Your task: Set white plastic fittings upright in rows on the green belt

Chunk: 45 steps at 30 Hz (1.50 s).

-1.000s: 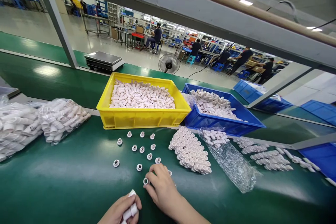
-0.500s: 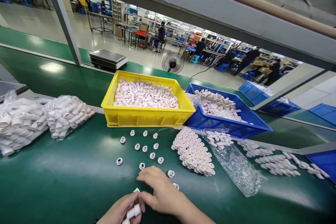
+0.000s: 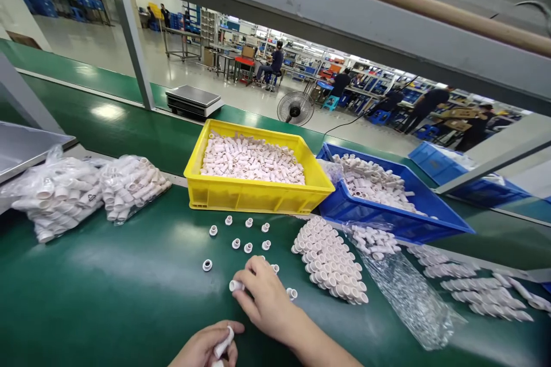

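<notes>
While your left hand (image 3: 206, 347) curls its fingers around a white tubular piece (image 3: 224, 343) near the bottom of the view, your right hand (image 3: 264, 301) pinches a short white fitting (image 3: 236, 285) between thumb and fingertips over the green worktop (image 3: 129, 298). Your two hands are apart but near each other, the right one farther forward. The fitting in your right hand is pale and rounded, its end turned to the left; the piece in your left lies aslant, its upper end pointing up and to the right. Ahead of your right hand stand loose flanged collars (image 3: 213, 230), each a narrow white ring rising from a wider base, set well apart from the piled white tubes (image 3: 329, 261) on the right.

Your right fingers cover most of the fitting they grip, so you cannot make out its far end or whether it touches the worktop. Your left fingers hide the lower part of their piece, and a second white piece (image 3: 217, 363) below it is cut off by the bottom edge. One collar barely peeps out behind your right knuckles. Creased film blurs the contents of the clear bags (image 3: 133, 186) at left.
</notes>
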### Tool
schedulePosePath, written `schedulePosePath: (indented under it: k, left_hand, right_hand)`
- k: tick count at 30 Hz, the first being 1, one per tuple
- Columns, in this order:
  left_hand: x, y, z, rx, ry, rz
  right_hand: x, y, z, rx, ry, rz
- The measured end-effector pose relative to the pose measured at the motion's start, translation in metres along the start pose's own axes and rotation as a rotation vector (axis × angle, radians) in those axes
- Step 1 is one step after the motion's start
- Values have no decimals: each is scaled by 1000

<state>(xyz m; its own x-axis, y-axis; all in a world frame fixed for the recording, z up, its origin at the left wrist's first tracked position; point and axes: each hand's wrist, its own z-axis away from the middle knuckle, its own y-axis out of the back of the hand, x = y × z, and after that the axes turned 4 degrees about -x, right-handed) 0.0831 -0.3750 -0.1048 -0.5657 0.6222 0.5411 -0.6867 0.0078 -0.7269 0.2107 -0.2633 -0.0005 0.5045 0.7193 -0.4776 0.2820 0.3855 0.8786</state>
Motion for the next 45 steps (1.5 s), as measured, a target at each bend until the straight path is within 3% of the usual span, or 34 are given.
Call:
schedulePosePath:
  k: [4,11,14,17,19,24,28,33,35,41,45]
  left_hand:
    - [-8,6,2,11,2,14]
    - [-11,10,0,-15,-39,-51]
    - [0,2,4,35,-51,-99]
    - [13,-7,10,153,-90,42]
    - [18,-10,12,194,-95,140]
    - [17,-7,9,112,-108,155]
    - [17,-5,9,83,-117,95]
    - [24,-9,16,23,-121,200]
    - [29,-10,20,10,-93,266]
    - [31,-6,24,-2,-35,368]
    - [21,-1,18,16,-44,310]
  right_hand:
    - [10,-12,-21,62,-6,95]
    - [16,-40,-48,-181,-63,382]
    - [12,-32,-46,-155,-50,336]
    - [3,-14,-35,-72,6,186]
    - [-4,-4,-26,-130,94,95]
    - [-17,-6,-14,-397,264,92]
    - [-19,-12,-11,-427,269,153]
    - [-21,-11,-14,-524,315,306]
    - [-19,-4,-20,-496,300,313]
    - [-8,28,-52,-224,224,113]
    - [4,21,-75,-149,211,92]
